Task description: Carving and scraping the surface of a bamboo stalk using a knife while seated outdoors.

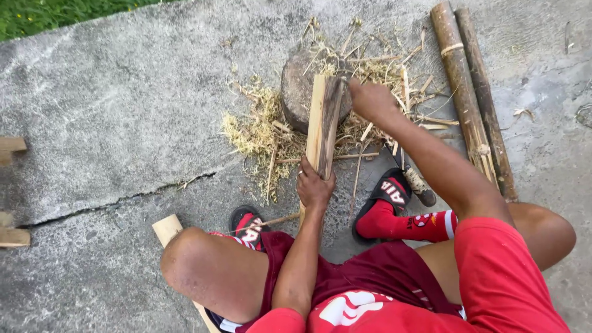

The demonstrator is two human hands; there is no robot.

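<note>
In the middle of the frame, the left hand (314,187) is wrapped tight around the near end of a split piece of wood (323,125). The far end of the wood leans on a round stump (298,89) just above. The right hand (372,100) is closed at the top of the wood, but I cannot tell what it holds. To do this well, keep the wood pressed steady on the stump, keep the low hand well below the top, and work away from the body. Dry shavings (259,126) lie all around, and two long poles (468,92) rest at the upper right.
</note>
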